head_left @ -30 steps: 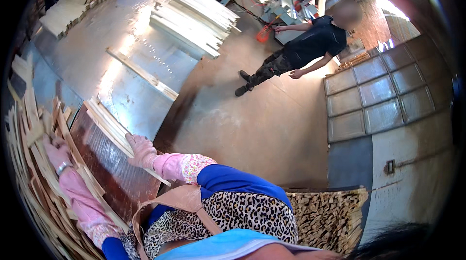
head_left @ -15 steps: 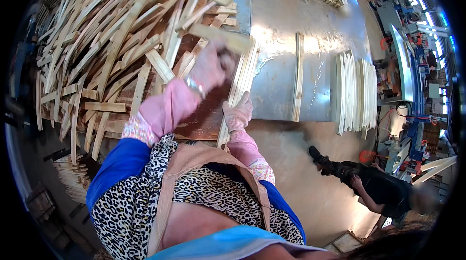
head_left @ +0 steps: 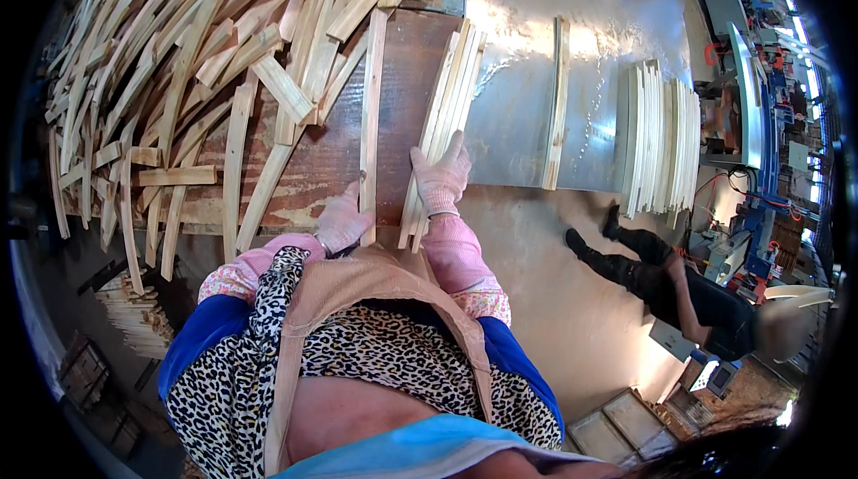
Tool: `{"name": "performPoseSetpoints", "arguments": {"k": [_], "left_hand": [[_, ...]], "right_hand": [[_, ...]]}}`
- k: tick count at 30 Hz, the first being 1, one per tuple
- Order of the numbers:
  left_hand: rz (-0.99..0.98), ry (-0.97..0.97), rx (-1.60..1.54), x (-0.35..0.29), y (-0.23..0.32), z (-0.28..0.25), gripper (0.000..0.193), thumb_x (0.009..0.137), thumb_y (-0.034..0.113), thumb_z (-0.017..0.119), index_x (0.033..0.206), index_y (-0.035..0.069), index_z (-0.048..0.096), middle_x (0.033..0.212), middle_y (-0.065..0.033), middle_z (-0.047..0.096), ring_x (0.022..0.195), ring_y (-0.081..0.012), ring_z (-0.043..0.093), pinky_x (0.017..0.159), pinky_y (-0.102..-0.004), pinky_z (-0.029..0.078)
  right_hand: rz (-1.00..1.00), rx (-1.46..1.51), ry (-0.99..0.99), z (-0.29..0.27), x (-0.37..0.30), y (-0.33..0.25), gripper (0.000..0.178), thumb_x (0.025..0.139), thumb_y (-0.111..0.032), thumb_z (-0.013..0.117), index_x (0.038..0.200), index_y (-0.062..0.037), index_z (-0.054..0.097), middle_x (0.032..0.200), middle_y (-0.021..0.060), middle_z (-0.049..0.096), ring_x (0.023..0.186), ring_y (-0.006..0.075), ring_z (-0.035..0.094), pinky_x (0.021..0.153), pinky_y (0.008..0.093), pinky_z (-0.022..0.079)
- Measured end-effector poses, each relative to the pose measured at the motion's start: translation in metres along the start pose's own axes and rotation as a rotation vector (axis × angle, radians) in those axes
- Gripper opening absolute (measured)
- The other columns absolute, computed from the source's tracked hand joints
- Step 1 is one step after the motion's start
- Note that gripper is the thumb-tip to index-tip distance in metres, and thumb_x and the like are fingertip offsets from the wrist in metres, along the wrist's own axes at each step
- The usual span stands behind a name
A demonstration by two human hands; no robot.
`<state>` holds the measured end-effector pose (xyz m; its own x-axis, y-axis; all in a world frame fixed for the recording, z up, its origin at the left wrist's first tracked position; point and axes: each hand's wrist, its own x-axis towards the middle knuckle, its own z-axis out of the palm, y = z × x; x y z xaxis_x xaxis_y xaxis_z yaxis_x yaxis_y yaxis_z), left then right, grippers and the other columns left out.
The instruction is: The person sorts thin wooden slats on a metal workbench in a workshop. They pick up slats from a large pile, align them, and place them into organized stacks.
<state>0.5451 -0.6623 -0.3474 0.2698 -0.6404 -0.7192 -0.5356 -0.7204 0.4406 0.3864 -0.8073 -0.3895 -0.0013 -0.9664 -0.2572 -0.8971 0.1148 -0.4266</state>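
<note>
This place is a woodworking workshop, and the material itself shows it. A big heap of loose, pale wooden strips (head_left: 179, 59) covers the left part of a reddish-brown wooden worktop (head_left: 407, 59), and a small row of straight, pale wooden strips (head_left: 451, 104) lies near its right side. On the shiny grey metal table (head_left: 518, 113) stands a tight row of whitish wooden strips (head_left: 661, 139). Blue and grey metal machines (head_left: 728, 251) line the right side, beyond a bare brownish floor (head_left: 536, 300).
</note>
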Motion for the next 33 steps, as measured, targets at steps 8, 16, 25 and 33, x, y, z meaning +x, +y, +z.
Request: {"name": "performPoseSetpoints", "arguments": {"k": [8,16,25,33], "left_hand": [[0.65,-0.165,0.489,0.027,0.056,-0.027,0.04,0.102,0.041,0.054,0.12,0.007,0.064,0.103,-0.0179,0.076,0.091,-0.0402,0.074,0.078,-0.0532,0.059],[0.416,1.0,0.42,0.213,0.137,-0.191,0.047,0.094,0.019,0.063,0.139,0.004,0.059,0.138,-0.0243,0.061,0.127,-0.0402,0.06,0.108,-0.0493,0.047],[0.315,0.299,-0.168,0.061,0.078,-0.079,0.055,0.093,0.016,0.06,0.143,-0.005,0.046,0.127,-0.0362,0.06,0.118,-0.0527,0.06,0.105,-0.0532,0.049],[0.568,0.034,0.095,0.061,0.051,-0.034,0.054,0.1,0.035,0.062,0.143,0.003,0.059,0.132,-0.0251,0.063,0.129,-0.0425,0.058,0.109,-0.0469,0.049]], "right_hand": [[-0.016,-0.064,-0.031,-0.001,-0.017,-0.005,0.122,0.07,-0.056,0.09,0.163,-0.012,0.026,0.163,0.0292,0.031,0.141,0.0486,0.044,0.114,0.0526,0.044],[0.023,-0.155,-0.091,0.002,-0.016,-0.012,0.116,0.076,-0.059,0.084,0.166,-0.013,0.026,0.167,0.0253,0.025,0.148,0.0432,0.038,0.119,0.0508,0.038],[0.022,-0.105,-0.067,0.004,-0.017,-0.007,0.11,0.079,-0.059,0.081,0.164,-0.0115,0.029,0.166,0.0258,0.027,0.148,0.0445,0.037,0.119,0.052,0.037],[-0.085,-0.046,0.036,0.004,-0.017,-0.002,0.106,0.08,-0.059,0.082,0.158,-0.0044,0.035,0.158,0.0338,0.038,0.138,0.0511,0.046,0.112,0.0568,0.043]]}}
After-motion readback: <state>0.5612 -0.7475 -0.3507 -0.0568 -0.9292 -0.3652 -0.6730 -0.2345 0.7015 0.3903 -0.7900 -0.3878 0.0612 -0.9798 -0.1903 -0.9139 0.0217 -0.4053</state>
